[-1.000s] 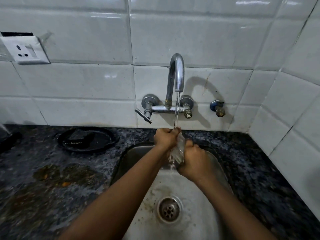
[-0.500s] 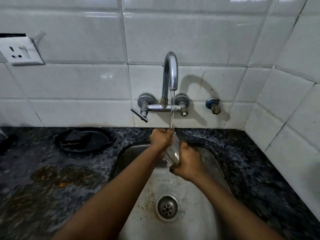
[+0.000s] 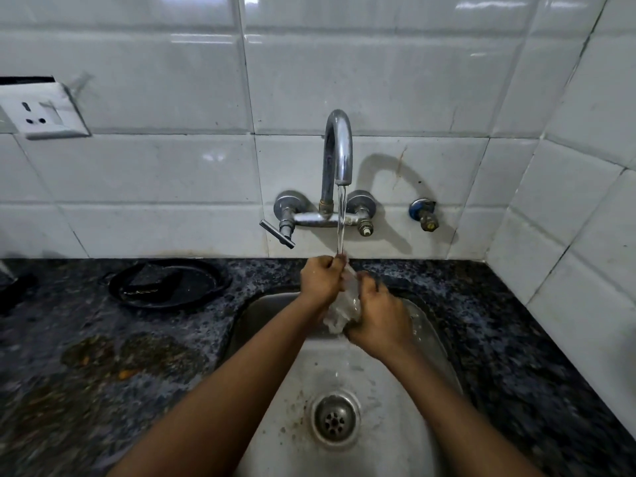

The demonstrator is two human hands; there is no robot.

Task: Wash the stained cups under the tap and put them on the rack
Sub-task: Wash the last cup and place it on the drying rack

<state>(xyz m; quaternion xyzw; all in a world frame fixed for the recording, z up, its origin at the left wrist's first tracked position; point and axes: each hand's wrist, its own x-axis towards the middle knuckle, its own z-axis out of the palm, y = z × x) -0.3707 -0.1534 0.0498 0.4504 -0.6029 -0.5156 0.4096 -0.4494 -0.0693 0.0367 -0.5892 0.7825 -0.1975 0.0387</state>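
Washing station: we found a steel sink (image 3: 433,342) set into a dark speckled counter (image 3: 509,339), white tiled wall behind.
Tap: the curved chrome tap (image 3: 339,149) was running; a thin stream fell straight onto the hands.
Cup: a clear cup (image 3: 344,306), blurred and wet, sat between both hands above the basin, directly under the stream. We could not make out its rim or which way it tilted.
Left hand: our left hand (image 3: 321,278) was at the upper end of the cup, fingers curled and closed round it, knuckles up, right where the water landed.
Right hand: our right hand (image 3: 378,316) was lower and nearer, fingers wrapped round the bottom part of the cup, thumb side toward the left hand. The two hands were touching or nearly so; we could not tell which.
Water: runoff dropped from the cup toward the drain (image 3: 335,420), which sat near the middle of the basin with brown specks around it.
Counter, left: a black round pan (image 3: 168,284) lay flat near the wall, well apart from the sink. Brownish stains (image 3: 134,354) marked the stone in front of it.
Wall: a white power socket (image 3: 39,113) at far left; a small blue-capped valve (image 3: 425,215) to the right of the tap.
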